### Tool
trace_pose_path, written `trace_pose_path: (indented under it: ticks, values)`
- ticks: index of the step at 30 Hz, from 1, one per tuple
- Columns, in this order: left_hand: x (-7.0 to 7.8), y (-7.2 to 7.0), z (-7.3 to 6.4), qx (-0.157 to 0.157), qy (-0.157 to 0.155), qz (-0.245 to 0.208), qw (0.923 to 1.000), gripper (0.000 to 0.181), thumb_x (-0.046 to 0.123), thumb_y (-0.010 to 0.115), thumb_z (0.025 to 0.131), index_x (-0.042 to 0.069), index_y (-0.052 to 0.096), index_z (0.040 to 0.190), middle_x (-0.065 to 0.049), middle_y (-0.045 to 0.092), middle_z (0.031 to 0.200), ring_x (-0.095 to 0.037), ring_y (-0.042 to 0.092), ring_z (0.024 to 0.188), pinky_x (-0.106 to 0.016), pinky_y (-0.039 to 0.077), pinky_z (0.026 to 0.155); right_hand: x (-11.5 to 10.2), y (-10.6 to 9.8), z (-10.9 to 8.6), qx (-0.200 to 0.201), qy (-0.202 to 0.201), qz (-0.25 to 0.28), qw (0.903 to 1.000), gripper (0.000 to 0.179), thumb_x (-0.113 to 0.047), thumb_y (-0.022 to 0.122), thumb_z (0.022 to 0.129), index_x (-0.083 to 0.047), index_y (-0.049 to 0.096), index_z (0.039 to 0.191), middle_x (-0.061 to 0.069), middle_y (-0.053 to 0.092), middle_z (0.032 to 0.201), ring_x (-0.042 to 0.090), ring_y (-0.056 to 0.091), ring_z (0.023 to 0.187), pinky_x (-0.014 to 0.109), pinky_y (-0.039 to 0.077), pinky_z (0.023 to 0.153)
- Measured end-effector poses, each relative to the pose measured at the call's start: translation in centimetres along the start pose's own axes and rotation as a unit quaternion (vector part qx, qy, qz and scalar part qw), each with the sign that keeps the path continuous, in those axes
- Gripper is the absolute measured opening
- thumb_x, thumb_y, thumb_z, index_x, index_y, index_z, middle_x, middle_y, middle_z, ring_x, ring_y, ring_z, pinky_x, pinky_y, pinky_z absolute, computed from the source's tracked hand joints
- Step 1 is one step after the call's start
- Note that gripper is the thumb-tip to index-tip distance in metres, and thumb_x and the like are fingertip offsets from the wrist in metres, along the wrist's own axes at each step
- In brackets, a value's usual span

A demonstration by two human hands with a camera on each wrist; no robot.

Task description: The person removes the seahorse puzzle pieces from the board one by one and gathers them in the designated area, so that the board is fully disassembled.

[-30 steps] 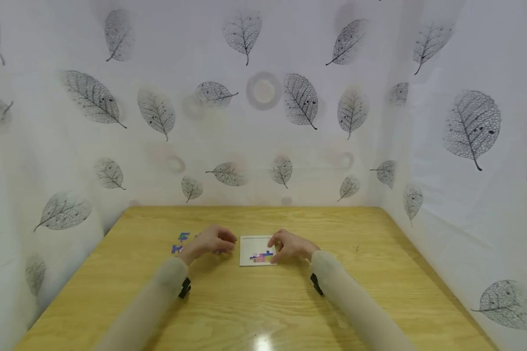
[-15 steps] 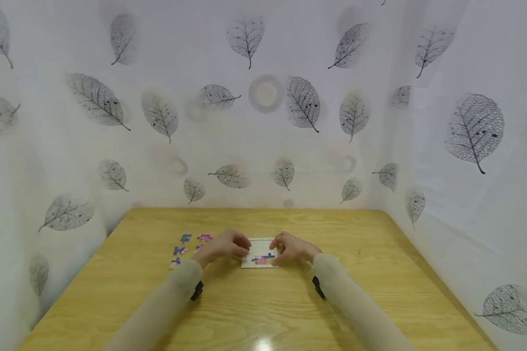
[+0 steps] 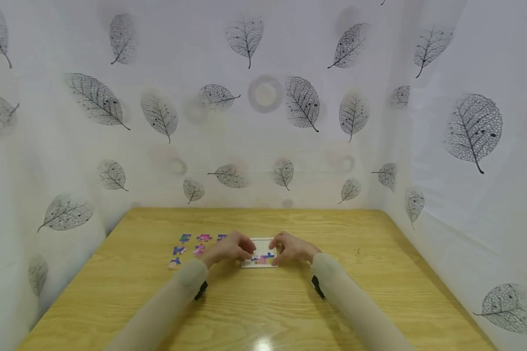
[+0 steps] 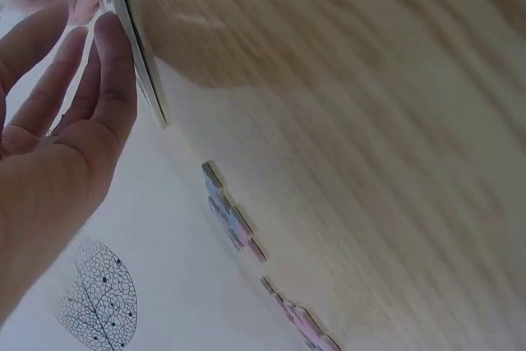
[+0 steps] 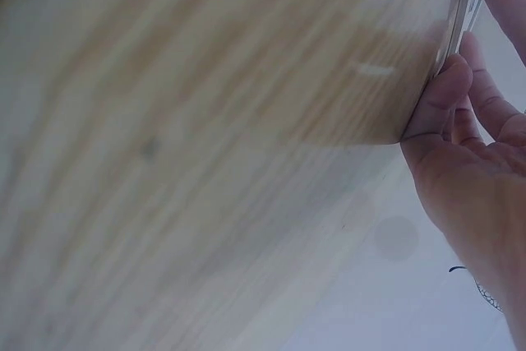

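Observation:
In the head view a white puzzle tray (image 3: 262, 240) lies on the wooden table, with several joined, colourful jigsaw pieces (image 3: 264, 259) at its lower edge. My left hand (image 3: 232, 247) is over the tray's left side, thumb and fingertips drawn together in a pinch at the left end of the joined pieces. The jigsaw piece in that pinch is mostly hidden by the fingers. At the right side, my right hand (image 3: 293, 247) holds the tray, thumb near the lower corner and fingers curved over the edge. The right wrist view shows this thumb (image 5: 440, 100) against the tray's rim.
Left of the tray, loose jigsaw pieces (image 3: 199, 250) lie spaced out in rows, partly covered by the left forearm. The table (image 3: 355, 292) is light wood. A pale curtain (image 3: 263, 141) with leaf prints stands behind it and along both sides.
My left hand has moved right, from beside the loose pieces to over the tray's left part, uncovering more loose pieces. The right hand stays at the tray's right edge.

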State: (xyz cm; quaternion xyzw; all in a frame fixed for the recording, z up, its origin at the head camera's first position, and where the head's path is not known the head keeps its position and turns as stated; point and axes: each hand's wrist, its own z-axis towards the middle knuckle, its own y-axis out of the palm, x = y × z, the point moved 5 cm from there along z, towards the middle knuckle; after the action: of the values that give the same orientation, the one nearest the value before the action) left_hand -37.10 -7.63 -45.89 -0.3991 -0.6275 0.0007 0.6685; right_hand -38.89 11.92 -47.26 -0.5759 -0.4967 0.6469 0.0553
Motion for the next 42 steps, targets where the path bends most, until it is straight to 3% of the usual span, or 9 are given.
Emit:
trace_pose_path:
  ticks: [8,16,21,29,36,42]
  values:
    - [-0.1,1.0,1.2,0.0,-0.017,0.029,0.9994,0.031,0.003,0.076,0.077,0.002,0.07,0.107,-0.006,0.067,0.092,-0.017,0.059,0.081,-0.028,0.053,0.069,0.0,-0.1,-0.1,-0.002,0.008,0.004,1.0,0.037,-0.019,0.081,0.08,-0.011,0.064,0.111,0.007,0.047,0.12,0.021,0.047,0.098,0.035,0.041,0.086]
    - [0.9,1.6,1.3,0.001,-0.016,0.091,0.9957,0.033,0.005,0.08,0.074,0.004,0.071,0.106,-0.004,0.068,0.094,-0.016,0.06,0.087,-0.034,0.052,0.085,-0.1,-0.1,-0.1,0.004,0.01,0.004,0.9999,0.033,-0.019,0.078,0.083,-0.009,0.065,0.111,0.008,0.047,0.121,0.02,0.046,0.096,0.032,0.04,0.082]
    - [0.9,1.8,1.4,-0.009,-0.024,0.095,0.9951,0.029,0.003,0.079,0.075,0.005,0.071,0.103,-0.003,0.068,0.092,-0.016,0.06,0.086,-0.032,0.051,0.082,-0.2,-0.1,-0.1,0.006,0.009,0.004,0.9999,0.032,-0.016,0.078,0.083,-0.008,0.065,0.111,0.008,0.047,0.117,0.018,0.045,0.092,0.031,0.04,0.079]
    - [0.8,2.0,1.7,-0.034,-0.042,0.078,0.9955,0.028,0.0,0.076,0.076,0.008,0.071,0.103,-0.006,0.062,0.089,-0.014,0.053,0.072,-0.023,0.046,0.056,-0.1,0.0,-0.1,0.007,0.013,0.002,0.9999,0.032,-0.017,0.079,0.082,-0.009,0.065,0.11,0.009,0.047,0.115,0.018,0.047,0.09,0.031,0.04,0.078]
    - [1.0,2.2,1.8,-0.05,-0.02,0.075,0.9957,0.029,-0.002,0.074,0.078,0.007,0.068,0.105,-0.009,0.061,0.089,-0.013,0.051,0.068,-0.022,0.044,0.055,-0.1,-0.1,-0.1,0.003,0.022,0.002,0.9998,0.035,-0.016,0.08,0.08,-0.01,0.065,0.111,0.007,0.048,0.118,0.019,0.047,0.093,0.031,0.041,0.08]
    - [0.9,2.1,1.7,-0.04,-0.016,0.082,0.9957,0.021,0.001,0.072,0.084,0.01,0.069,0.102,-0.008,0.063,0.089,-0.015,0.054,0.075,-0.025,0.046,0.062,-0.1,-0.1,0.0,0.001,0.032,0.008,0.9994,0.036,-0.016,0.08,0.08,-0.011,0.065,0.112,0.005,0.047,0.119,0.019,0.047,0.095,0.032,0.041,0.082]
